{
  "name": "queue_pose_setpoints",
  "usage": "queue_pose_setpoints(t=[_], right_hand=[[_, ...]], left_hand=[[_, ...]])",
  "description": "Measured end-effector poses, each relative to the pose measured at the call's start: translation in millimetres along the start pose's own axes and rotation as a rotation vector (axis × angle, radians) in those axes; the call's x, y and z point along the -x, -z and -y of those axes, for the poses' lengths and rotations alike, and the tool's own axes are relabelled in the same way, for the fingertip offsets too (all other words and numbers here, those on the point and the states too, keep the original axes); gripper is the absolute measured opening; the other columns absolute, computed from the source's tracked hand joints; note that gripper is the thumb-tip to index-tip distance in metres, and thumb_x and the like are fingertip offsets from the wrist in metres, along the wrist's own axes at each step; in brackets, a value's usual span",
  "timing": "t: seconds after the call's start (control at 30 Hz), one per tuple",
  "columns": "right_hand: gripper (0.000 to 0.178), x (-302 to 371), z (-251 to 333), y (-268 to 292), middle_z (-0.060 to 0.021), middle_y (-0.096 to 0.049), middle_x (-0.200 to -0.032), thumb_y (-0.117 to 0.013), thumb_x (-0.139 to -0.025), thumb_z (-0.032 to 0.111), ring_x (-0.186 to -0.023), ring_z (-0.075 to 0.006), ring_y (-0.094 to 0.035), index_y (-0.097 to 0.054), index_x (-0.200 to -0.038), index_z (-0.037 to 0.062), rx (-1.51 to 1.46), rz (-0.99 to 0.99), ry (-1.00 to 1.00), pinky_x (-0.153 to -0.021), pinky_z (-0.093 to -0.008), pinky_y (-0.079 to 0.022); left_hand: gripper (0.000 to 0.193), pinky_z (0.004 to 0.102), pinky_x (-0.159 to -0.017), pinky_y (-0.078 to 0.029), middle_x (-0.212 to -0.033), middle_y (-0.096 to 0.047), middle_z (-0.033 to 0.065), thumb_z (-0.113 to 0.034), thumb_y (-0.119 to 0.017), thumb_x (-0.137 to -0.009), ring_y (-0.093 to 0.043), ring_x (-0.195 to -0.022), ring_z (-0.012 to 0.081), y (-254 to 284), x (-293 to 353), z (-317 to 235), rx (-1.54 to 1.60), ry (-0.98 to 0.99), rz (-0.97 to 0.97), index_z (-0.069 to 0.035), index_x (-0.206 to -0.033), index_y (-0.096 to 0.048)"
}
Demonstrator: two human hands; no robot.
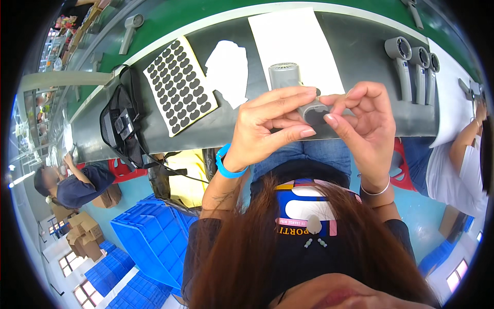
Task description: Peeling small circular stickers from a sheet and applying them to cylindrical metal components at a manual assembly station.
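Observation:
My left hand (pixel 260 126) is closed around the handle of a grey handheld fan (pixel 284 77), whose round head points away from me over the table. The handle's end is turned towards me, and a dark sticker (pixel 315 116) lies against it. At that end my right hand (pixel 368 123) pinches the sticker's edge between thumb and index finger, the other fingers curled. Left of my hands lies a pale sheet of black double-lobed stickers (pixel 181 85), with some spots bare. Beside it is a crumpled white paper (pixel 228 67).
A white sheet (pixel 288 36) lies beyond my hands. Several grey fans (pixel 404 77) stand in a row at the right. A black bag (pixel 121 123) hangs over the table's left part. Blue crates (pixel 149 232) stand on the floor at lower left. Other people sit at both sides.

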State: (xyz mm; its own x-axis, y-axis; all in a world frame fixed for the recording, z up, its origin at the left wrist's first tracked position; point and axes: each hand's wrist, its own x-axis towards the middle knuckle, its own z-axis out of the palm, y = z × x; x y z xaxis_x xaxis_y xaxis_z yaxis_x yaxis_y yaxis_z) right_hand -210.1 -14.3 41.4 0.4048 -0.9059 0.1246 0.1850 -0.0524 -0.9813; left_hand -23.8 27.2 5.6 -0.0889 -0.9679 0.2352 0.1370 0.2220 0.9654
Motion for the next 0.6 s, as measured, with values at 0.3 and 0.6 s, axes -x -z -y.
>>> queue_pose_setpoints(t=[0.3,0.6], right_hand=[[0.038,0.2,1.3,-0.4,-0.0095,-0.057,-0.092,-0.061,-0.080,-0.016,-0.104,-0.0225,-0.061,-0.042,-0.108,0.0010,0.015,0.003,-0.008,-0.082,-0.0267,-0.054],[0.037,0.0,2.4,-1.2,-0.0093,-0.057,-0.094,-0.061,-0.081,-0.015,-0.103,-0.0202,-0.061,-0.042,-0.108,0.0014,0.031,-0.001,-0.011,-0.081,-0.0262,-0.054]], left_hand=[[0.044,0.0248,-0.072,-0.058,-0.125,-0.056,0.0176,0.008,-0.070,-0.076,-0.067,-0.083,0.0148,-0.4,0.2,2.0,0.017,-0.004,-0.012,0.004,-0.119,-0.061],[0.041,0.0226,-0.070,-0.057,-0.124,-0.057,0.0183,0.008,-0.070,-0.077,-0.066,-0.081,0.0129,-0.6,-0.1,1.0,0.018,0.001,-0.025,0.004,-0.117,-0.062]])
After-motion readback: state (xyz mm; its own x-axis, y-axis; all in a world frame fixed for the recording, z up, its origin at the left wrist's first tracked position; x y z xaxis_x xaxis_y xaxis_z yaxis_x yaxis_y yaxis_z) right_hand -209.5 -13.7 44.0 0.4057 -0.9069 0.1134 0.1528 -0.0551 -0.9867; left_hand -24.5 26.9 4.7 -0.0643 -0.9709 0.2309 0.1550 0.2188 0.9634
